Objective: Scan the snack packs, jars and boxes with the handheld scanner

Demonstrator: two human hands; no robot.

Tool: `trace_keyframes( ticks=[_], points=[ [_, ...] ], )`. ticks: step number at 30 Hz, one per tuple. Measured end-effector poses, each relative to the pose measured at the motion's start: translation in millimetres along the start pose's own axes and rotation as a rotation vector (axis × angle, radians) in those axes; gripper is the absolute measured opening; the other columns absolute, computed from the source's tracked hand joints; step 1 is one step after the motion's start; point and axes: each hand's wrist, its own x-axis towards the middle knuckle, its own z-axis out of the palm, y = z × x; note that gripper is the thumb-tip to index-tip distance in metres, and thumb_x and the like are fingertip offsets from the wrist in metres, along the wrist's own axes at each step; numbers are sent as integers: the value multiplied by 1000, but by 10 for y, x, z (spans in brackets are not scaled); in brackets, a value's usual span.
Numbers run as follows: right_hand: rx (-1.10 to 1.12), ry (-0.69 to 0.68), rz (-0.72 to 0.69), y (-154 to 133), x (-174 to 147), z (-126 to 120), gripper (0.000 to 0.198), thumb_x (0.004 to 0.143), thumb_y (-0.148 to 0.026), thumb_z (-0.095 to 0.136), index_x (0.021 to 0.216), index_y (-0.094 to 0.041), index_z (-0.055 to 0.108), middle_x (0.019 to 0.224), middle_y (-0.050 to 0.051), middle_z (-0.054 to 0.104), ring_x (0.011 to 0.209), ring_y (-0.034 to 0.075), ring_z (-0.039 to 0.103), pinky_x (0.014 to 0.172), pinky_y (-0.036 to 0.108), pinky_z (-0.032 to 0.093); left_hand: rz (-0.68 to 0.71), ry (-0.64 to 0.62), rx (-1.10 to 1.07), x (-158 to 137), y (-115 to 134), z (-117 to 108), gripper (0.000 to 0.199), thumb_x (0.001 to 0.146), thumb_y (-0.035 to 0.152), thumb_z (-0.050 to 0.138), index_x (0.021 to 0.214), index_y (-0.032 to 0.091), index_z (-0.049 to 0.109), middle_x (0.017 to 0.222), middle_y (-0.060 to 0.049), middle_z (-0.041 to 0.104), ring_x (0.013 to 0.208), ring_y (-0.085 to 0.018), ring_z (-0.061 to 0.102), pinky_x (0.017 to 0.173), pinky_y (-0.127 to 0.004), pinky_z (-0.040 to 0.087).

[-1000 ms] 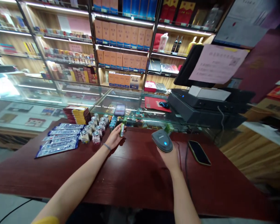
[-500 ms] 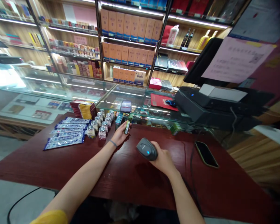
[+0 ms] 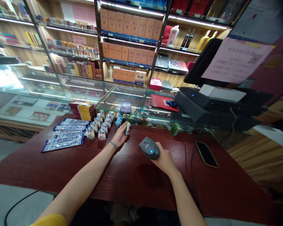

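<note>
My left hand (image 3: 120,136) is closed around a small green-and-white box (image 3: 127,128), near the far edge of the dark red table (image 3: 122,179). In my right hand (image 3: 164,159) is a dark grey barcode scanner (image 3: 149,148), held above the tabletop with a blue light lit on it. The scanner's head points left, toward the small box. Just left of my left hand stand rows of small lidded jars (image 3: 102,134) and a few blue-topped containers (image 3: 118,123), partly hidden by the hand.
Blue-and-white long packets (image 3: 63,138) lie fanned at the left, before stacked red and yellow packs (image 3: 83,110). A phone (image 3: 207,154) lies at right. Beyond are a glass counter (image 3: 122,94), a green box (image 3: 176,129) and a black cash register machine (image 3: 202,105).
The view has shifted slightly. Both hands keep nearly the same places, still holding the small box and the scanner; the scanner is turned a little.
</note>
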Motion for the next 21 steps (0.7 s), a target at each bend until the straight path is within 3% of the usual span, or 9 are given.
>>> trace_keyframes(
  ticks=[4, 7, 12, 17, 21],
  points=[
    [19, 85, 23, 63, -4, 17, 39, 75, -29, 66, 112, -28, 51, 80, 1, 76, 73, 29, 76, 57, 26, 41, 73, 28, 96, -25, -12, 21, 53, 77, 28, 82, 126, 23, 64, 116, -7, 72, 86, -12, 66, 67, -21, 49],
    [40, 114, 44, 90, 0, 1, 35, 77, -30, 65, 108, -28, 51, 80, 1, 75, 74, 29, 76, 58, 26, 41, 195, 59, 217, -8, -53, 32, 56, 72, 24, 83, 123, 20, 63, 113, -7, 73, 99, -15, 67, 85, -26, 51],
    [45, 170, 88, 139, 17, -14, 31, 77, -32, 65, 104, -27, 52, 78, 2, 75, 74, 29, 76, 59, 27, 42, 415, 54, 511, 23, -112, 100, 47, 79, 32, 77, 121, 18, 60, 125, -12, 69, 122, -23, 63, 110, -39, 43],
    [105, 209, 96, 183, 17, -11, 33, 77, -35, 66, 106, -26, 54, 79, 4, 75, 75, 29, 76, 61, 27, 45, 549, 129, 813, 29, -128, 225, 37, 83, 27, 72, 115, 20, 55, 123, -11, 69, 125, -24, 62, 109, -41, 44],
    [146, 244, 109, 200, 13, -2, 37, 75, -36, 66, 109, -25, 55, 78, 4, 75, 76, 30, 76, 62, 28, 47, 560, 273, 1001, 96, -162, 277, 35, 80, 21, 74, 108, 20, 53, 107, -8, 69, 106, -23, 67, 95, -39, 51]
  ],
)
